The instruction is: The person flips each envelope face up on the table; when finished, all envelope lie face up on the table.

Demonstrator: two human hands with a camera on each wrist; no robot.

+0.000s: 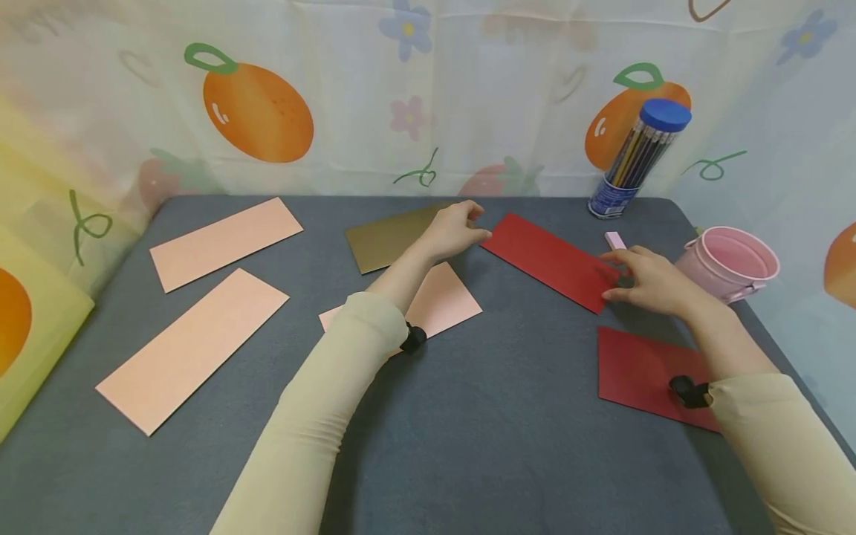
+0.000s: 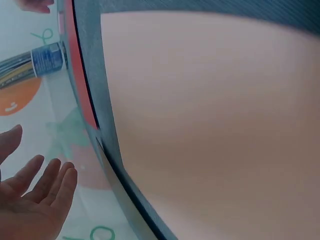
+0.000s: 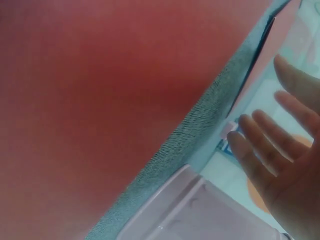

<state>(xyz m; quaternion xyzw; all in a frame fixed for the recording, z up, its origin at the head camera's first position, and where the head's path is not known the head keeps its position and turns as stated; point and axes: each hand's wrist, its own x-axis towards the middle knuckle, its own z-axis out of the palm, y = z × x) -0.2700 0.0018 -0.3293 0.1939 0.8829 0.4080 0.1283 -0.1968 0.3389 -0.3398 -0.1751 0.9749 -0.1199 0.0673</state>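
Note:
A long red card (image 1: 535, 256) lies slanted on the dark cloth. My left hand (image 1: 455, 229) hovers by its left end, fingers loosely bent. In the left wrist view that hand (image 2: 40, 200) shows nothing in its grasp. My right hand (image 1: 645, 281) spreads over the card's right end; the head view does not settle whether it touches. The right wrist view has its fingers (image 3: 267, 137) extended, holding nothing. Below the right wrist lies a second red card (image 1: 635, 371), partly covered by the forearm. Beneath the left forearm is a pale pink card (image 1: 444, 301), beside an olive-brown card (image 1: 384, 239).
Two peach cards (image 1: 226, 244) lie at the left, one nearer the front. At the back right stands a clear tub of pencils (image 1: 631, 160) with a blue lid. A pink bucket (image 1: 725, 260) is close to the right hand, near a small pink block (image 1: 614, 240).

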